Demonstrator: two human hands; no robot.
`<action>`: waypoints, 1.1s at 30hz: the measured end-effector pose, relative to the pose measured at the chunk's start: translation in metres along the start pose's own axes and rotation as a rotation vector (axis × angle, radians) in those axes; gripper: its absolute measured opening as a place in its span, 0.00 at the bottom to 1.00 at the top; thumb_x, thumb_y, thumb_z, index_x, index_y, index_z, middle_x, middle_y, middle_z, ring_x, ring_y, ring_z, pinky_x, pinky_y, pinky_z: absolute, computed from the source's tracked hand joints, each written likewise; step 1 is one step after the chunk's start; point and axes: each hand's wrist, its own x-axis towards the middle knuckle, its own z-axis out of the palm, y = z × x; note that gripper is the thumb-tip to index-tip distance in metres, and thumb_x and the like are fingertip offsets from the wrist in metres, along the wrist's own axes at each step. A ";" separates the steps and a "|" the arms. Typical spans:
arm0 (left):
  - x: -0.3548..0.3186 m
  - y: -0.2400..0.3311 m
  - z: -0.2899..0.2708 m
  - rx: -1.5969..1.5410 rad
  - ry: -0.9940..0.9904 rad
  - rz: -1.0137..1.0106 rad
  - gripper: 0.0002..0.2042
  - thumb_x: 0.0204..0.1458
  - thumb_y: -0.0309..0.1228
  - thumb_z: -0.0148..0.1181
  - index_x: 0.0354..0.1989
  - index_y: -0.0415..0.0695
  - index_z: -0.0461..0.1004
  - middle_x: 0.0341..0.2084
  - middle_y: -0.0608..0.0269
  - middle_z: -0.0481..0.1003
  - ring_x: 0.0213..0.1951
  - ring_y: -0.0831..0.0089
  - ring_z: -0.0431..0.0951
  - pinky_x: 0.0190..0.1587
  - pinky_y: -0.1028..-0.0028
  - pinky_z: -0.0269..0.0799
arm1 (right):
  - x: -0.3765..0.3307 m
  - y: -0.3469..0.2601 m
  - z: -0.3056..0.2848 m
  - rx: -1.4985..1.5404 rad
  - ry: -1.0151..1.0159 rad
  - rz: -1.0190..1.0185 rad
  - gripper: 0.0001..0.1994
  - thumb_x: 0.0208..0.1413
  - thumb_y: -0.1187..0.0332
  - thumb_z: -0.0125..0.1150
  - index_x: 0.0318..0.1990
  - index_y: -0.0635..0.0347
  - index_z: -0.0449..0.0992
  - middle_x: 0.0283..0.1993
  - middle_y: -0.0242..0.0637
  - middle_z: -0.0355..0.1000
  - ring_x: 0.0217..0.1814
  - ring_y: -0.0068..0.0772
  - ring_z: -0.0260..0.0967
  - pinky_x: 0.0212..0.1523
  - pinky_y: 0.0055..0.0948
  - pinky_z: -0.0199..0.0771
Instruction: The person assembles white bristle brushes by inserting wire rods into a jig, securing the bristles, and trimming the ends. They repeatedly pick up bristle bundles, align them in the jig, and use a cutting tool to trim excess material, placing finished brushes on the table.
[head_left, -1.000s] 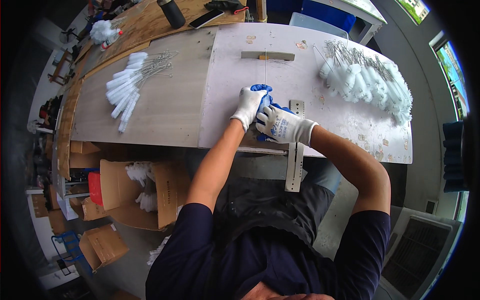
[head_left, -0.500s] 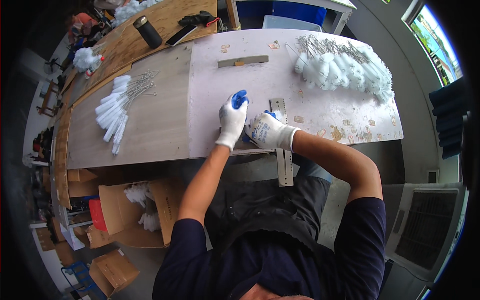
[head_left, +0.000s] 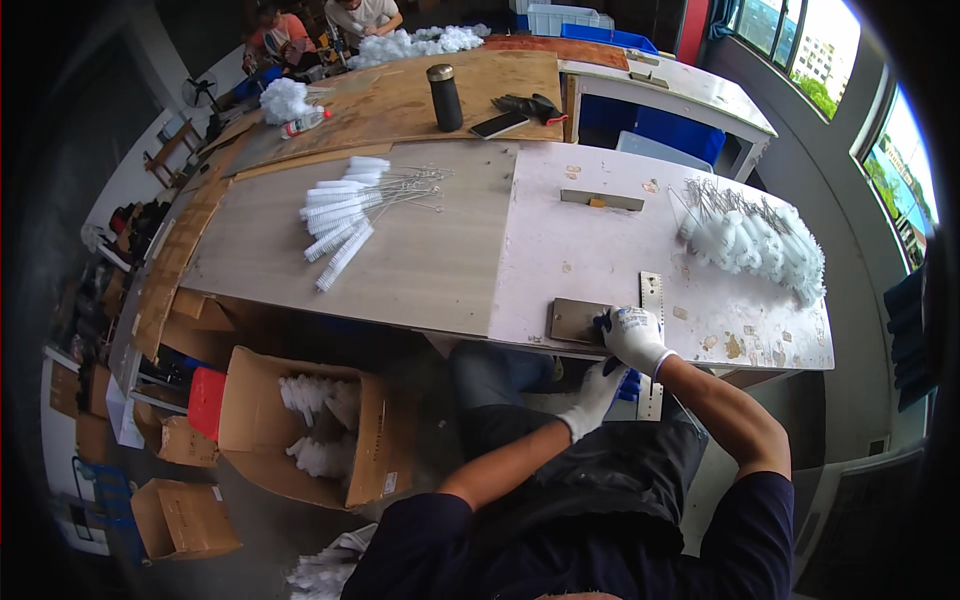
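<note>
Both my hands wear white gloves with blue palms and work close together at the table's front edge. My right hand (head_left: pixel 634 338) is closed over the right end of a flat dark metal plate (head_left: pixel 577 320), fingers curled downward; what they hold is hidden. Just below the edge, my left hand (head_left: pixel 598 396) is closed too, its blue fingers curled beside a perforated metal bar (head_left: pixel 651 292). Whatever is in it cannot be made out. The bar runs under my right wrist and sticks out past the table edge.
White bottle brushes (head_left: pixel 340 212) with wire handles lie fanned out at the left. More brushes (head_left: pixel 755 245) are heaped at the right. A metal strip (head_left: pixel 601 200), a black flask (head_left: pixel 445 98) and a phone (head_left: pixel 499 124) lie farther back. An open carton (head_left: pixel 300 478) stands below left.
My left hand has dropped from above the table to below its edge, beside the bar. My right hand stays near the plate, now more in view. The head view has tilted up and left.
</note>
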 end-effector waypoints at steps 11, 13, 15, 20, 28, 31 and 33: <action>0.008 -0.001 -0.039 -0.646 -0.248 -0.481 0.17 0.66 0.50 0.52 0.35 0.50 0.74 0.20 0.70 0.69 0.17 0.79 0.66 0.18 0.77 0.59 | -0.005 -0.016 0.027 0.181 0.164 0.288 0.24 0.64 0.51 0.52 0.39 0.68 0.82 0.42 0.60 0.79 0.46 0.60 0.78 0.50 0.52 0.76; 0.004 0.018 -0.058 -0.547 -0.219 -0.411 0.12 0.66 0.43 0.55 0.32 0.51 0.75 0.18 0.74 0.67 0.16 0.83 0.64 0.16 0.80 0.56 | -0.008 -0.016 0.022 0.342 0.127 0.269 0.24 0.64 0.51 0.55 0.36 0.67 0.82 0.32 0.54 0.79 0.34 0.54 0.78 0.39 0.47 0.76; 0.000 0.047 -0.067 -0.402 -0.182 -0.356 0.09 0.65 0.37 0.56 0.32 0.50 0.75 0.19 0.75 0.68 0.16 0.84 0.64 0.16 0.80 0.56 | -0.003 0.003 0.017 0.592 -0.012 0.254 0.24 0.63 0.49 0.59 0.35 0.67 0.82 0.26 0.47 0.78 0.25 0.43 0.76 0.31 0.42 0.74; 0.015 0.069 -0.095 0.011 -0.204 -0.335 0.11 0.65 0.34 0.55 0.36 0.43 0.81 0.18 0.75 0.71 0.17 0.86 0.66 0.18 0.82 0.57 | 0.015 0.037 -0.021 0.548 -0.326 -0.262 0.21 0.58 0.49 0.67 0.40 0.61 0.82 0.33 0.41 0.81 0.33 0.31 0.78 0.38 0.33 0.78; 0.024 0.130 -0.107 0.234 -0.340 -0.494 0.16 0.68 0.41 0.54 0.35 0.42 0.80 0.17 0.79 0.65 0.18 0.89 0.60 0.19 0.82 0.54 | 0.037 0.051 0.015 -0.313 -0.003 -0.621 0.30 0.47 0.41 0.67 0.42 0.62 0.76 0.38 0.43 0.77 0.42 0.42 0.77 0.44 0.41 0.76; 0.023 0.126 -0.121 0.791 -0.225 -0.021 0.13 0.64 0.39 0.57 0.41 0.41 0.79 0.24 0.62 0.78 0.27 0.66 0.78 0.31 0.69 0.72 | 0.028 0.046 0.031 -0.184 0.067 -0.523 0.27 0.42 0.47 0.72 0.40 0.63 0.76 0.37 0.44 0.77 0.42 0.46 0.77 0.47 0.44 0.75; 0.007 0.148 -0.120 1.079 -0.080 0.221 0.13 0.57 0.34 0.63 0.48 0.41 0.78 0.36 0.52 0.82 0.42 0.51 0.82 0.44 0.59 0.77 | 0.019 0.036 0.023 -0.127 0.035 -0.431 0.24 0.48 0.50 0.68 0.40 0.65 0.74 0.39 0.47 0.77 0.44 0.47 0.77 0.48 0.44 0.76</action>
